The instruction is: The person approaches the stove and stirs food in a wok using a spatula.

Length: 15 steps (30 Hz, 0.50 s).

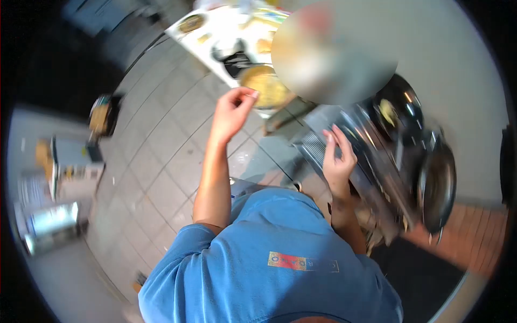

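Note:
My left hand point(232, 114) is raised with thumb and fingers pinched together, near the edge of a round bowl point(280, 103) of yellow food. Whether something small sits in that pinch I cannot make out. In front of the stove point(371, 161), my right hand point(339, 159) is held up, thumb and fingers stretched out and slightly apart, holding nothing visible. A black wok point(412, 107) with a pale yellow piece of food point(386, 112) rests on the stove beyond my right hand. Nearer to me on the right is a second dark pan point(439, 185).
A white table point(210, 51) carries the bowl, a black item point(237, 63) and blurred goods. A large blurred round patch point(334, 54) covers part of the table and stove. Boxes point(75, 164) stand at the left on the tiled floor point(156, 156).

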Motion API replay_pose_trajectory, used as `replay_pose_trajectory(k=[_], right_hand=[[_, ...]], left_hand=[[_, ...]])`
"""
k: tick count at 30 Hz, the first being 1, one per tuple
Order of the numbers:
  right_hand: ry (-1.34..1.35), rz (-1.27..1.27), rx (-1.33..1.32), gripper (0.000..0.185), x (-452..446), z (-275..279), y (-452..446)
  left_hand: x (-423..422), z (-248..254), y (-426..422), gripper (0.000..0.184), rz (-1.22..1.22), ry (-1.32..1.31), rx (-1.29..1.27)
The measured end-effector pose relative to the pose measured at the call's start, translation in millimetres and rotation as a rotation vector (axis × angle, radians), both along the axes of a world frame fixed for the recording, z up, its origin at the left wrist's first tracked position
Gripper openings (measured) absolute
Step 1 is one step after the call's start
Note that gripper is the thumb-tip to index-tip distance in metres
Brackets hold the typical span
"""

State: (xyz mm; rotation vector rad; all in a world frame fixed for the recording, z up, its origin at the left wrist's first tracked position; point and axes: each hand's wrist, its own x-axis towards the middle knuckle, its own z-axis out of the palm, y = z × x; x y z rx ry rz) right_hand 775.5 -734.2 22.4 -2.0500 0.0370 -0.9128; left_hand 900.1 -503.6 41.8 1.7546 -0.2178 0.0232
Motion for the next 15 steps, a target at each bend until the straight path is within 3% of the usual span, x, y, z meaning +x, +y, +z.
replay_pose_trajectory(k=[9, 15], right_hand=[[0.217, 0.809, 0.182, 0.011, 126, -15, 303], [0.228, 1.379, 0.122, 0.009, 128, -8, 506]], left_hand=[[-102, -7, 334, 0.022, 0.757, 0.122, 0.012], [-223, -8, 455, 0.018, 1.34, 0.166, -0.065]])
